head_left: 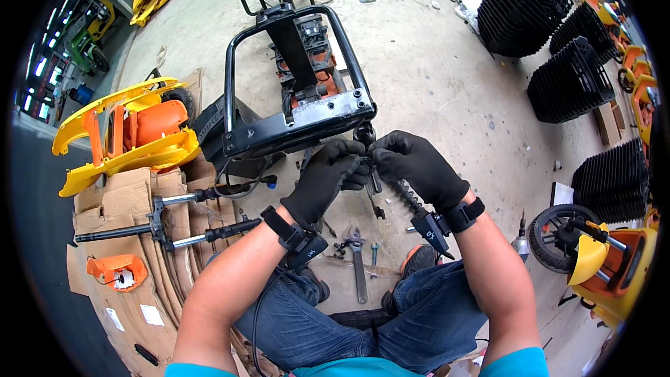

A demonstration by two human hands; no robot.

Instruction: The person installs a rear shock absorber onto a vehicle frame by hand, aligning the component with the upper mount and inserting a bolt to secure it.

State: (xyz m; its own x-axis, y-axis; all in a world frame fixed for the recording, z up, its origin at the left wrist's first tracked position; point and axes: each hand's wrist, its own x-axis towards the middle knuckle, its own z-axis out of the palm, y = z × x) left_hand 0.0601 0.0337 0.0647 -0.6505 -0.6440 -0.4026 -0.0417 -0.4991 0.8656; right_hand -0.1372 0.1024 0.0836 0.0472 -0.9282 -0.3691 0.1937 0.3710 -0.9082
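Observation:
My left hand point(322, 180), in a black glove, is closed in a pinch just below the right corner of a black tubular metal frame point(300, 122). Facing it, my right hand point(417, 169), gloved the same way, pinches at the same spot. Whatever small dark part sits between the fingertips is too hidden to name. A black coil-spring shock absorber point(407, 195) slants down beneath my right hand. Between my feet on the floor lie an adjustable wrench point(359, 269), a bolt point(375, 253) and a few small dark pieces of hardware point(340, 248).
Flattened cardboard point(125, 213) at left carries a fork assembly point(167, 220) and an orange plastic part point(117, 272). Yellow and orange body panels point(132, 129) lie behind it. Stacked black crates point(523, 7) and a small wheel point(558, 237) stand at right.

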